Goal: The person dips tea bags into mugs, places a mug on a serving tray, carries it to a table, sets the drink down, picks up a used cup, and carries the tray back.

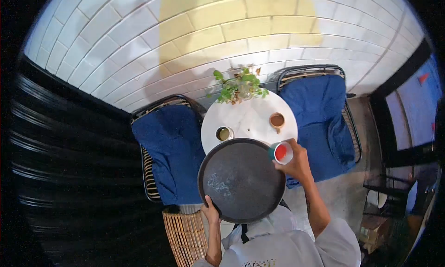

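My left hand (pixel 211 211) grips the lower left rim of a round dark tray (pixel 245 183), which bears no cups and shows pale smudges. In my right hand (pixel 295 163) is a cup (pixel 283 152) with a teal outside and red liquid in it, held at the tray's right edge near the table. On the round white table (pixel 250 119) stand a cup of greenish drink (pixel 223 133) at the left and a brown cup (pixel 276 120) at the right. A leafy plant (pixel 241 86) in a clear vase is at the table's back edge.
Chairs with blue covers stand left (pixel 169 146) and right (pixel 320 123) of the table. A wicker seat (pixel 185 234) is at the lower left. Behind the table rises a white brick wall (pixel 116 44). A black curtain (pixel 74 174) hangs at the left.
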Action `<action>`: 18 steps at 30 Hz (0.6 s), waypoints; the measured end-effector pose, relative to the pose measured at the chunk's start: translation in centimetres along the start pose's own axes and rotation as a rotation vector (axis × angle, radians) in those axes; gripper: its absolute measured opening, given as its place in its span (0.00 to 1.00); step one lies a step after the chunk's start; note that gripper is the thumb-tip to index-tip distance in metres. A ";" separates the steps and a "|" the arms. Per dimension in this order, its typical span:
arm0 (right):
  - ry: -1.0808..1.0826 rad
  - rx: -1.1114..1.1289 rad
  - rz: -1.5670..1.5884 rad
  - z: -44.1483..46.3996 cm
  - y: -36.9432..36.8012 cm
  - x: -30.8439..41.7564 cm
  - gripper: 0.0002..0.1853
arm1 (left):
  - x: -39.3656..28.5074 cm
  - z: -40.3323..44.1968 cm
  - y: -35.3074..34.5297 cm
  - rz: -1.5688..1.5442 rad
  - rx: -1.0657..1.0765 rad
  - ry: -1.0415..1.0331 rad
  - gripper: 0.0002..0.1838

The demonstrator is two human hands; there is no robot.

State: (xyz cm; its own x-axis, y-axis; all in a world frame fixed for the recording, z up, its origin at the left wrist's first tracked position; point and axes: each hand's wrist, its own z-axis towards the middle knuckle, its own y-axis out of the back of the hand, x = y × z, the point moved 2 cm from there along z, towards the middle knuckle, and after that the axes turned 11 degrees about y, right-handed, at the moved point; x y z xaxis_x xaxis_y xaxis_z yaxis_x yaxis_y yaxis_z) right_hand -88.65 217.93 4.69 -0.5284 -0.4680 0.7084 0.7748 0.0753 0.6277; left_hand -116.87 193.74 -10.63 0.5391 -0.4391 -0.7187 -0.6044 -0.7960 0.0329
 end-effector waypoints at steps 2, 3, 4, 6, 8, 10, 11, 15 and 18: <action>0.027 -0.095 -0.007 -3.6 1.4 3.0 0.31 | 0.7 0.3 0.1 0.140 -0.014 -0.106 0.33; -0.009 -0.100 0.011 -5.7 1.9 4.0 0.31 | 1.0 0.0 -0.1 0.140 0.059 -0.085 0.32; -0.047 -0.107 0.028 -7.8 2.4 4.8 0.31 | 0.8 -1.0 -0.8 0.145 0.136 -0.063 0.32; -0.044 -0.178 -0.065 -12.2 3.0 6.0 0.31 | 1.2 -3.2 -2.5 0.195 0.109 -0.054 0.31; -0.194 -0.191 -0.036 -17.0 3.4 6.6 0.35 | 1.7 -5.0 -3.5 0.358 0.160 -0.070 0.31; -0.227 -0.288 -0.085 -21.3 4.3 7.7 0.36 | 2.0 -7.8 -5.0 0.430 0.268 -0.107 0.31; -0.253 -0.318 -0.128 -23.4 4.7 8.5 0.37 | 3.6 -7.8 -5.6 0.392 0.333 -0.129 0.31; -0.398 -0.473 -0.281 -30.7 5.7 13.4 0.39 | 2.6 -14.7 -6.5 0.495 0.641 -0.053 0.32; -0.497 -0.625 -0.346 -35.9 7.8 13.6 0.40 | 4.5 -19.1 -9.0 0.789 0.687 -0.129 0.32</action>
State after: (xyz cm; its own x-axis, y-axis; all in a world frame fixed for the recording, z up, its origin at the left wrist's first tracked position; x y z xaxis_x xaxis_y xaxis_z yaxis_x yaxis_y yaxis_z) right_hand -77.37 180.56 7.65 -0.7469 0.0748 0.6607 0.5138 -0.5657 0.6449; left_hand -97.80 190.97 -0.85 -0.1935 -0.6499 -0.7349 -0.9811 0.1208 0.1515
